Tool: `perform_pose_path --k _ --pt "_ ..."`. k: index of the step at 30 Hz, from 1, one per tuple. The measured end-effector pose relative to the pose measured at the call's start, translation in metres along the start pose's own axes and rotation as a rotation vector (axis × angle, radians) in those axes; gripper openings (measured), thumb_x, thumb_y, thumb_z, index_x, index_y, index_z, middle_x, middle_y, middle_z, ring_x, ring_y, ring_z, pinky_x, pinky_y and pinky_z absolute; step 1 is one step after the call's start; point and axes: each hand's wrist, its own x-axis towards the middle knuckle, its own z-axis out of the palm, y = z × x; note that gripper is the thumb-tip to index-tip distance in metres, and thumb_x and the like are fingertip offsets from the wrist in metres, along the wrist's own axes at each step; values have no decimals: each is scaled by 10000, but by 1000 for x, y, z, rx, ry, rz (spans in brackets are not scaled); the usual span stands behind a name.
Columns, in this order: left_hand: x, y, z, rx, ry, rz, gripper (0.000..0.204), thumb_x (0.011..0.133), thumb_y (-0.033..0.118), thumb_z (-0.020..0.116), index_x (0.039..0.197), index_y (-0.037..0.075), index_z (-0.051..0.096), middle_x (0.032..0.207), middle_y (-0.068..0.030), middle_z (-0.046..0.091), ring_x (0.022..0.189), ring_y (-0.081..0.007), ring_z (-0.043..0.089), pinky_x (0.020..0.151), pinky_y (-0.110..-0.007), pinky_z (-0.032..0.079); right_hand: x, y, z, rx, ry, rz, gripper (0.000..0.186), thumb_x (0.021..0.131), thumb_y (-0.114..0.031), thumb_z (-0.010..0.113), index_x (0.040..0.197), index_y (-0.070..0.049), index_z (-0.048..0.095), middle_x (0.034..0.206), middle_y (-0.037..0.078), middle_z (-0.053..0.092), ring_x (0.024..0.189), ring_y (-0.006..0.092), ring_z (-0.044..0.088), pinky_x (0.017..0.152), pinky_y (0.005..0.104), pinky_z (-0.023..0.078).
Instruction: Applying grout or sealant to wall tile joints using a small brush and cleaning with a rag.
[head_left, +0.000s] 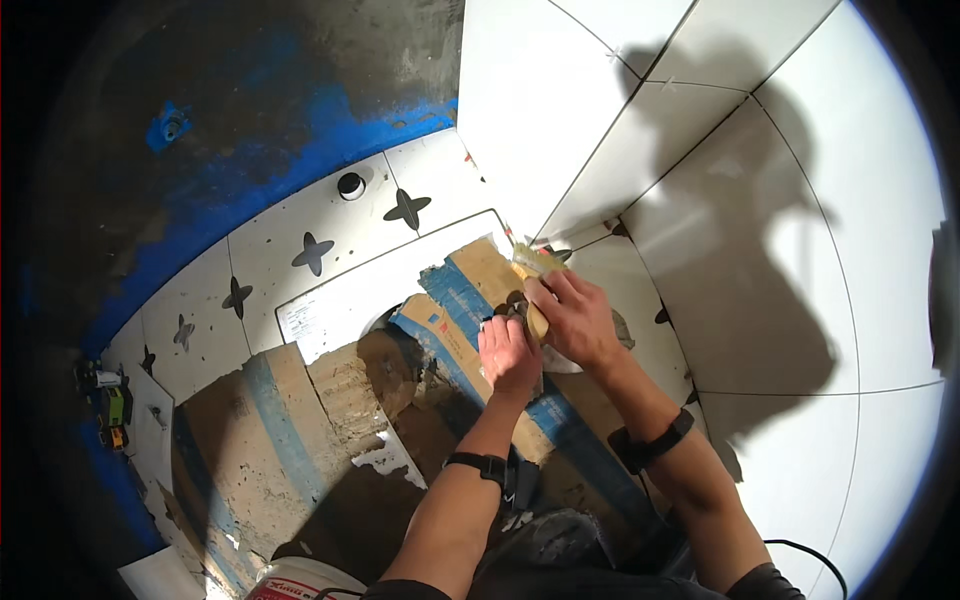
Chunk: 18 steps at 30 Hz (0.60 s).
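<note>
My right hand (580, 318) is closed round a yellowish, sponge-like piece (540, 262), whose soiled end sticks out past the fingers toward the wall corner. Its exact kind is hard to make out. Close beside it, my left hand (508, 355) has its fingers curled at a small dark thing (515, 304), too covered to name. Both hands are over worn cardboard (470, 290) with blue bands, laid on the white floor near the foot of the tiled wall (540, 110).
White floor tiles with dark petal-shaped inlays (407, 209) run along the left. A black-and-white round item (351, 186) stands there. A white bucket (305, 578) is at the lower edge; a green-and-black tool (115, 405) lies far left. Blue coating edges the dark floor (260, 70).
</note>
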Motion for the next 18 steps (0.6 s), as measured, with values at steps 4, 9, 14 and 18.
perform_pose_path --k 4,9,14,18 --pt "-2 5 3 -15 28 4 182 814 84 699 937 27 577 968 -170 566 935 -392 572 813 -490 459 18 8 -32 -70 31 35 343 768 -137 694 1103 -76 654 946 79 599 878 279 655 684 401 549" --pt "0 5 -3 -35 37 9 159 824 70 699 926 41 580 937 -165 564 911 -393 572 790 -499 455 84 -6 -142 -80 455 -128 229 736 -33 745 962 -14 713 891 116 662 756 271 669 629 346 549" --pt "-1 5 -4 -20 44 12 158 814 69 702 906 40 576 932 -167 564 905 -398 568 787 -501 455 130 -48 -253 -369 747 -128 307 849 82 767 1142 17 707 1017 184 730 893 266 729 737 331 603" --pt "-3 6 -5 -30 45 32 163 810 80 704 905 32 582 929 -176 562 908 -407 565 794 -506 454 160 -44 -287 -427 831 -210 309 871 73 768 1168 21 702 1069 187 729 923 259 728 767 337 612"
